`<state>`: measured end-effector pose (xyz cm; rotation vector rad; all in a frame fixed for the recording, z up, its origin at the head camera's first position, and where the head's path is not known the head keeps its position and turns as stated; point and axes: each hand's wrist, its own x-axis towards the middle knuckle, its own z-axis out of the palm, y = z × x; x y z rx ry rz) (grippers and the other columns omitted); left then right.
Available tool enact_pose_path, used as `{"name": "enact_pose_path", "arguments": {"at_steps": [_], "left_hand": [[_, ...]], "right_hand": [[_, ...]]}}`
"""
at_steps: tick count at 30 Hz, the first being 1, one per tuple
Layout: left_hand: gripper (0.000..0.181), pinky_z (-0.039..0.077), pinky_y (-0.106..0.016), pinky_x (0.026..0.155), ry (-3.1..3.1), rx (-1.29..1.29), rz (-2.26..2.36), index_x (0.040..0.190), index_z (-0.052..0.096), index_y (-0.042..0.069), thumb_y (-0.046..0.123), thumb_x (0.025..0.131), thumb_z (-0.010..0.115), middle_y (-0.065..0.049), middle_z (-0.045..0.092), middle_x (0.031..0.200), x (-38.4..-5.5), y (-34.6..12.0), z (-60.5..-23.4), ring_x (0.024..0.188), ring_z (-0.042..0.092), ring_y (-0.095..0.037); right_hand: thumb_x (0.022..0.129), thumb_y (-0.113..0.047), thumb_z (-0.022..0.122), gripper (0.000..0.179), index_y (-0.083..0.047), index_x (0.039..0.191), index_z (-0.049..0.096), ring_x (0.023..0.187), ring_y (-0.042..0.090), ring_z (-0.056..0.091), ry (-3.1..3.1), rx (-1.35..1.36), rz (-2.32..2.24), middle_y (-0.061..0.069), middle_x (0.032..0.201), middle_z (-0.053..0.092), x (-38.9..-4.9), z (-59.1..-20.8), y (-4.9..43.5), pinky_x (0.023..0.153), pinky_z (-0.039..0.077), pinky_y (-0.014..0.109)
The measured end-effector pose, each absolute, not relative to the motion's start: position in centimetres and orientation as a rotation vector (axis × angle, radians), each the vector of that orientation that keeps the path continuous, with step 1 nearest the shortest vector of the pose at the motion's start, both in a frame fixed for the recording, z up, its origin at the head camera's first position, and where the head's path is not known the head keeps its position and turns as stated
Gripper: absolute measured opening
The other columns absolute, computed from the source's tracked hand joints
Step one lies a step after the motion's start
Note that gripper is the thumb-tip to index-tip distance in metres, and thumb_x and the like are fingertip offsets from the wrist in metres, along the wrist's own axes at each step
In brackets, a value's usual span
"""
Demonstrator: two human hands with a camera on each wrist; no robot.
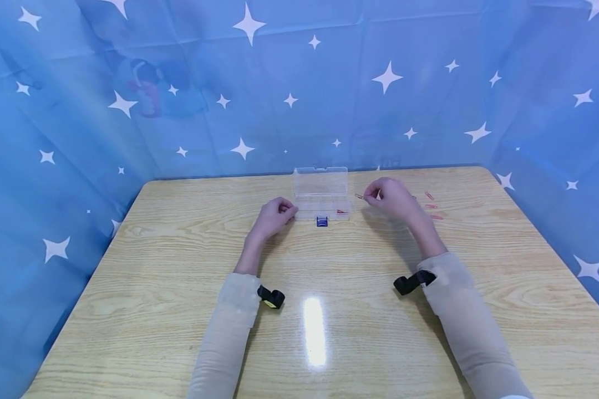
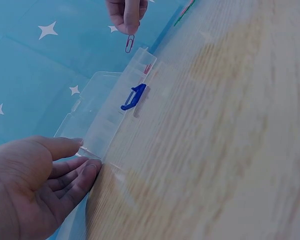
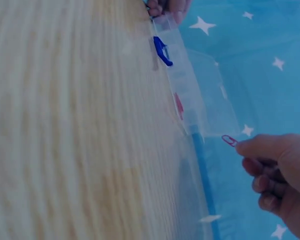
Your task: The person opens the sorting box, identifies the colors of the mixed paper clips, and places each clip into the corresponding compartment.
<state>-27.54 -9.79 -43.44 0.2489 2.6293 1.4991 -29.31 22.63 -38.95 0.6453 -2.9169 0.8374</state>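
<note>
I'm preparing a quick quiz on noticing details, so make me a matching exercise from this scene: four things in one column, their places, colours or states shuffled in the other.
1. Left hand
2. Right hand
3. Latch
4. Lid

A. Pinching a red paper clip
B. Raised open
C. At the left end of the clear box
D. Blue

Pairs: 1-C, 2-A, 3-D, 4-B
</note>
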Motion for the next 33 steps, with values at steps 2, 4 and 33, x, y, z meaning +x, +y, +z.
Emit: {"name": "enact_pose_path", "arguments": {"at_steps": [2, 4, 33], "left_hand": [[0.026, 0.05, -0.028, 0.071, 2.63, 0.248, 1.498, 0.113, 0.064, 0.001, 0.025, 0.103, 0.06, -0.01, 0.067, 0.094, -27.5, -9.8, -43.4, 0.084, 0.065, -0.02], [0.026, 0.05, -0.028, 0.071, 2.629, 0.247, 1.499, 0.113, 0.064, 0.001, 0.025, 0.104, 0.06, -0.01, 0.067, 0.094, -27.5, -9.8, -43.4, 0.084, 0.065, -0.02], [0.027, 0.05, -0.029, 0.071, 2.636, 0.256, 1.482, 0.113, 0.064, 0.001, 0.026, 0.104, 0.059, -0.01, 0.067, 0.094, -27.6, -9.8, -43.4, 0.083, 0.065, -0.02]], "right_hand": [[0.098, -0.007, 0.063, 0.013, 0.002, 0.099, 0.072, 0.082, 0.026, 0.06, -2.911, 0.67, 0.834, 0.013, 0.092, 0.068, -29.1, -38.9, 22.2, 0.075, 0.048, 0.042], [0.097, -0.006, 0.063, 0.012, 0.001, 0.098, 0.072, 0.082, 0.025, 0.06, -2.907, 0.687, 0.818, 0.013, 0.091, 0.068, -28.8, -38.8, 21.8, 0.075, 0.049, 0.041], [0.098, -0.005, 0.063, 0.012, 0.001, 0.1, 0.074, 0.086, 0.025, 0.063, -2.927, 0.754, 0.785, 0.012, 0.093, 0.069, -28.2, -39.8, 18.5, 0.077, 0.053, 0.04]]}}
